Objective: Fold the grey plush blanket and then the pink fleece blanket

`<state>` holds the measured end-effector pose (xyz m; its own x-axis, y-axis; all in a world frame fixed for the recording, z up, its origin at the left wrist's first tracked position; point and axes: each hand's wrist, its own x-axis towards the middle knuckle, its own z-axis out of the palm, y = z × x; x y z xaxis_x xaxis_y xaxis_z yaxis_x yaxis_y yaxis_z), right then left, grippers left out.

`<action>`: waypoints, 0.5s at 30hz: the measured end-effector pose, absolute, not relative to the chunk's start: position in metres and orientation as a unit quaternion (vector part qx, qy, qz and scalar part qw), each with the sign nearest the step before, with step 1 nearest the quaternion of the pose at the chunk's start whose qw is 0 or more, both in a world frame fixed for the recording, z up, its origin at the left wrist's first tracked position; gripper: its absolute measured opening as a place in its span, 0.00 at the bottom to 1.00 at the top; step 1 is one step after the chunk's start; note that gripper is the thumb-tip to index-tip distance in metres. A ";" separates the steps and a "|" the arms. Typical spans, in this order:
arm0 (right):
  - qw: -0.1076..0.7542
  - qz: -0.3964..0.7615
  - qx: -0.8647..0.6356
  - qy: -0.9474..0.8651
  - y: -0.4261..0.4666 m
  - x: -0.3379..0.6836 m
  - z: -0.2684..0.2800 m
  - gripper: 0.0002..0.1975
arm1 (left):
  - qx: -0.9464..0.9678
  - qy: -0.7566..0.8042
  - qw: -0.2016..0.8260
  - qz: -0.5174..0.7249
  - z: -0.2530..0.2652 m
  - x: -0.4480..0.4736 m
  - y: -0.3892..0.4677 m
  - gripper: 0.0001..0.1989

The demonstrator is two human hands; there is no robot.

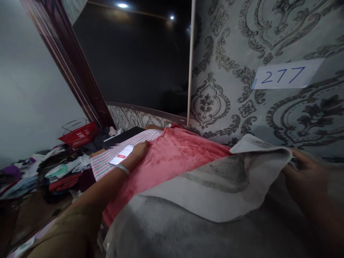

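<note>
A pink plush blanket (177,150) lies spread beneath the wall screen. On its left edge rests my left hand (139,152), its fingers curled in and appearing closed on the fabric, though partly hidden. Close beside that hand a lit smartphone (122,154) lies on a striped pink, white and grey cloth (100,165). At the right, my right hand (303,172) grips a grey rug-like cloth (188,225) with a smooth pale underside. Its edge is lifted and folded over, and the cloth covers the nearer part of the pink blanket.
A large dark screen (142,57) hangs behind, beside patterned wallpaper (215,96) with a paper sign (287,74) reading 277. To the left, clothes (64,172) are heaped under a red basket (79,134). A flat black object (123,137) lies behind the striped cloth.
</note>
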<state>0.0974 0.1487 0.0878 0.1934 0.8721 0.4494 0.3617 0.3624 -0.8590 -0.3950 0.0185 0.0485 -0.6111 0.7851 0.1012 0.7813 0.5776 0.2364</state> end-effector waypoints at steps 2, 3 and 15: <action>0.574 0.225 -0.513 -0.597 0.148 0.097 0.088 0.25 | 0.439 0.891 0.014 0.116 0.052 -0.395 0.017 0.17; 0.575 0.224 -0.509 -0.600 0.148 0.097 0.088 0.25 | 0.436 0.893 0.021 0.111 0.055 -0.398 0.014 0.16; 0.567 0.225 -0.489 -0.624 0.149 0.092 0.081 0.23 | 0.421 0.900 0.090 0.063 0.079 -0.415 -0.080 0.12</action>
<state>0.0917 0.1490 0.0808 0.1211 0.8644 0.4881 0.3545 0.4216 -0.8346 -0.4149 -0.0797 0.0793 -0.6292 0.7697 -0.1081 0.7471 0.6373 0.1891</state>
